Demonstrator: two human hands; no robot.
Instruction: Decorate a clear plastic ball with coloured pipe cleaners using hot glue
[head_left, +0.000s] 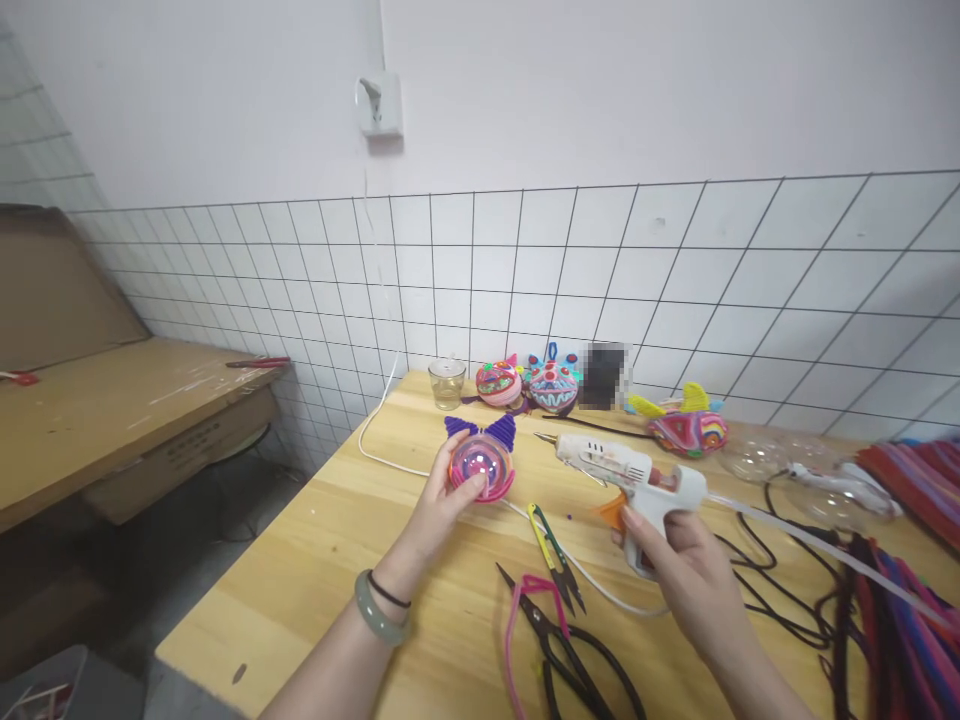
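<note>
My left hand [448, 492] grips a clear plastic ball [480, 458] trimmed with pink and orange pipe cleaner, with two purple ears [498, 433] on top. In my right hand [679, 550] is a white hot glue gun [600, 457], held by its handle with fingers at the orange trigger. Its metal nozzle points left toward the ball, a short gap away. A long clear glue stick [795, 540] sticks out of its back. Between the hands lie yellow-green thread snips [553, 550], black-handled scissors [566, 650] and a bent pink pipe cleaner [512, 630].
Along the wall stand a glass cup [447, 384] and decorated balls, one blue [553, 385], one striped [688, 432]. Clear plastic shells [754, 455], black cords [780, 590] and bundled pipe cleaners [900, 620] lie at right. A white cable [390, 462] runs to the wall socket [380, 105].
</note>
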